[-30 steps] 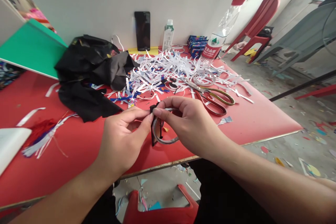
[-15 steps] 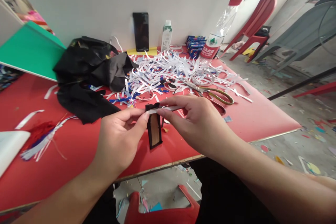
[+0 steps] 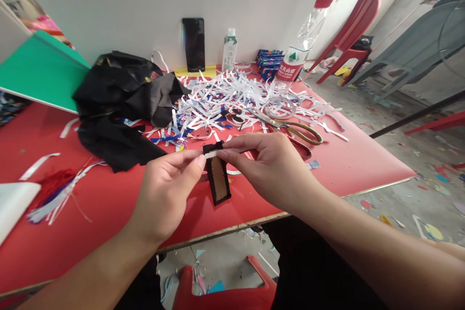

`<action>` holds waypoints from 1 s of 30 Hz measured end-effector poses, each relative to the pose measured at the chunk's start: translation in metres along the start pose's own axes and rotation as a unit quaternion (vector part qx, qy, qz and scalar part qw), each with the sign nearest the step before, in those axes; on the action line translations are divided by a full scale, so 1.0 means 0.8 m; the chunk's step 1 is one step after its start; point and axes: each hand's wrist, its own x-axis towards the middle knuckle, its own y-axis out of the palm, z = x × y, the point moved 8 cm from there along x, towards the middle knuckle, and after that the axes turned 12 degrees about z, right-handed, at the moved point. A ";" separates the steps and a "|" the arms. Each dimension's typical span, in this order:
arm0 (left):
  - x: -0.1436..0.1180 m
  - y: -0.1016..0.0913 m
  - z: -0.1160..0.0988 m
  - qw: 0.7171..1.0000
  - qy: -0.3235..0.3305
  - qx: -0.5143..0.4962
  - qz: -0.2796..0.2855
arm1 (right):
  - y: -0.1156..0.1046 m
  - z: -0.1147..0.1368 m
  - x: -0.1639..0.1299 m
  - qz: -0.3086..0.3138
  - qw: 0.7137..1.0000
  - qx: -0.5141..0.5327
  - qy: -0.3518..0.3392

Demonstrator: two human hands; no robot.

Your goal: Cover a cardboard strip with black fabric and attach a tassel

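Left hand (image 3: 165, 193) has thumb and index pinched at the upper left edge of the black-edged brown piece (image 3: 219, 181), right hand (image 3: 278, 169) pinching at its upper right — white strip (image 3: 211, 154) lies across the piece between the two thumbs. Piece hangs slightly tilted over the red table (image 3: 109, 227), near its front edge; scissors (image 3: 303, 131) lie just beyond the right hand — shredded paper (image 3: 232, 92) behind, black cloth (image 3: 119, 92) off to the left.
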 end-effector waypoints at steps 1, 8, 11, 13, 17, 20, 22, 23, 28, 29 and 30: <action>0.001 0.002 0.000 1.000 -0.004 -0.009 0.004 | 0.001 0.000 0.000 -0.001 1.000 0.001 0.001; 0.001 0.002 0.004 0.999 -0.028 -0.010 -0.011 | 0.006 0.002 -0.001 0.006 1.000 0.016 -0.010; -0.001 0.005 0.001 1.000 -0.014 -0.009 -0.006 | 0.005 0.005 -0.001 -0.002 1.000 0.016 -0.021; -0.002 0.007 0.000 1.000 -0.018 0.003 0.000 | 0.006 0.006 -0.001 -0.004 1.000 0.011 -0.029; -0.001 0.004 -0.003 0.999 -0.014 0.031 -0.006 | 0.006 0.009 -0.003 0.001 0.999 -0.008 -0.048; 0.000 0.005 -0.002 1.000 -0.004 0.020 0.000 | 0.001 0.006 -0.005 -0.017 0.999 -0.022 -0.046; 0.000 0.007 -0.001 1.000 -0.004 0.019 0.009 | 0.001 0.005 -0.007 -0.023 0.998 -0.032 -0.047; 0.000 0.008 -0.001 1.000 -0.006 0.020 0.013 | 0.002 0.005 -0.007 -0.022 0.998 -0.039 -0.050; 0.000 0.009 -0.005 0.998 -0.017 0.058 0.025 | 0.008 0.005 -0.007 -0.009 0.996 -0.068 -0.065; 0.000 0.009 -0.007 0.997 -0.017 0.072 0.025 | 0.009 0.005 -0.007 -0.007 0.996 -0.068 -0.065; 0.000 0.008 -0.008 0.996 -0.016 0.084 0.025 | 0.009 0.004 -0.007 -0.003 0.996 -0.067 -0.065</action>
